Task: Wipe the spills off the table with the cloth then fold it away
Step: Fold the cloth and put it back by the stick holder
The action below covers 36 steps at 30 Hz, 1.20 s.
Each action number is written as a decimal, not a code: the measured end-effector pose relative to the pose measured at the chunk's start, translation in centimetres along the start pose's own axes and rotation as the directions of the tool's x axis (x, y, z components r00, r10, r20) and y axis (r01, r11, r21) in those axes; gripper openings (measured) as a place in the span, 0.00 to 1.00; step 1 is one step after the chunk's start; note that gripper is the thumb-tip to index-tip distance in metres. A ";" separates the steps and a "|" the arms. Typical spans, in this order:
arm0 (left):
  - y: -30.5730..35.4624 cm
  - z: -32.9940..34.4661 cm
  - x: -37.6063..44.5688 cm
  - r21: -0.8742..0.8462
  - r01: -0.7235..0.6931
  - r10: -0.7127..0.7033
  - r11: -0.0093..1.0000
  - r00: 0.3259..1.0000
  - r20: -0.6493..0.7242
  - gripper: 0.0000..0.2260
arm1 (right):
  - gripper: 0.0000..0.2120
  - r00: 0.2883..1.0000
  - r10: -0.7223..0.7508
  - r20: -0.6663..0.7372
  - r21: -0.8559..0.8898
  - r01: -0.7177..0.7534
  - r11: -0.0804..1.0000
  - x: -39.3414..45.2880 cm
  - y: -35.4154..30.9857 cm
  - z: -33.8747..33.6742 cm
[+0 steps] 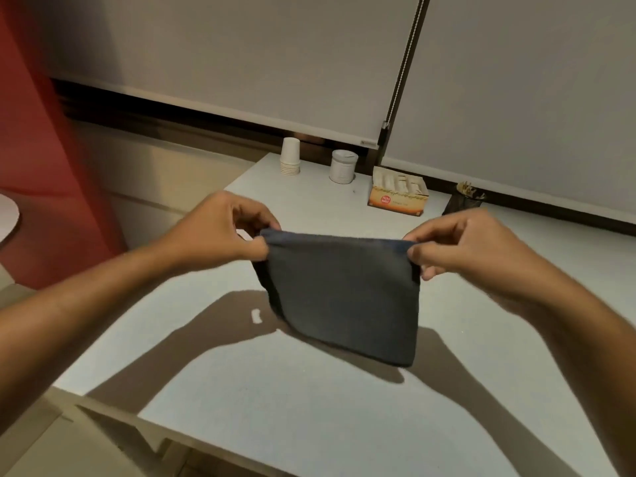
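A dark grey cloth (pixel 344 297), folded over into a rough rectangle, hangs in the air above the pale table (pixel 275 401). My left hand (pixel 223 232) pinches its upper left corner. My right hand (pixel 461 246) pinches the upper right corner. The cloth's lower edge hangs close over the table, and I cannot tell whether it touches. Its shadow falls on the tabletop beneath. A small white mark (pixel 255 316) lies on the table just left of the cloth.
At the table's far edge stand a stack of white paper cups (pixel 290 156), a white lidded jar (pixel 342 166), an orange and white box (pixel 399 196) and a dark mesh holder (pixel 464 199). A red wall panel (pixel 41 166) is at left. Window blinds hang behind.
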<state>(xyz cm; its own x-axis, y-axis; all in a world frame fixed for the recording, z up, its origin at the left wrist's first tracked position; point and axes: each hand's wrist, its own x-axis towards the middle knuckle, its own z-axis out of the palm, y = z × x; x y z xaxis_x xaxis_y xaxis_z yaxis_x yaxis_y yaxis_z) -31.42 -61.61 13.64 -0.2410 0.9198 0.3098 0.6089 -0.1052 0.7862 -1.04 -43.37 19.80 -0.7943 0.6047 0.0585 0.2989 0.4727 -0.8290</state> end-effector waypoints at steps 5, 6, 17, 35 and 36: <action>-0.9 -2.3 1.5 -0.187 0.204 -0.170 0.961 0.968 0.185 0.14 | 0.10 0.961 0.177 0.212 0.025 -0.186 0.982 3.9 1.6 0.4; -1.8 -2.1 1.6 -0.186 0.260 -0.218 0.948 0.951 0.220 0.14 | 0.10 0.946 0.214 0.245 -0.018 -0.216 0.976 4.7 2.5 1.1; -5.4 1.1 -5.3 0.059 0.159 -0.159 0.986 0.987 0.005 0.13 | 0.07 0.972 -0.105 0.212 -0.367 0.178 0.913 3.4 7.7 5.6; -7.2 6.5 -15.6 0.600 -0.269 0.183 0.753 0.962 0.202 0.14 | 0.10 0.881 -0.350 0.317 -0.636 0.471 0.611 -3.3 7.3 11.1; -7.0 6.6 -15.5 0.602 -0.271 0.177 0.751 0.961 0.211 0.14 | 0.10 0.870 -0.390 0.302 -0.602 0.491 0.630 -2.4 6.9 11.9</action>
<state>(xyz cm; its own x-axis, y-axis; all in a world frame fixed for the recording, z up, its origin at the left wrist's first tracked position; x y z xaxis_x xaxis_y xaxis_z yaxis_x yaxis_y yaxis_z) -26.96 -72.65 -0.13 0.0359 0.9453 0.3243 0.9777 -0.1004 0.1844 -3.33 -49.20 7.35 -0.9671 0.1484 0.2065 0.1165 0.9804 -0.1588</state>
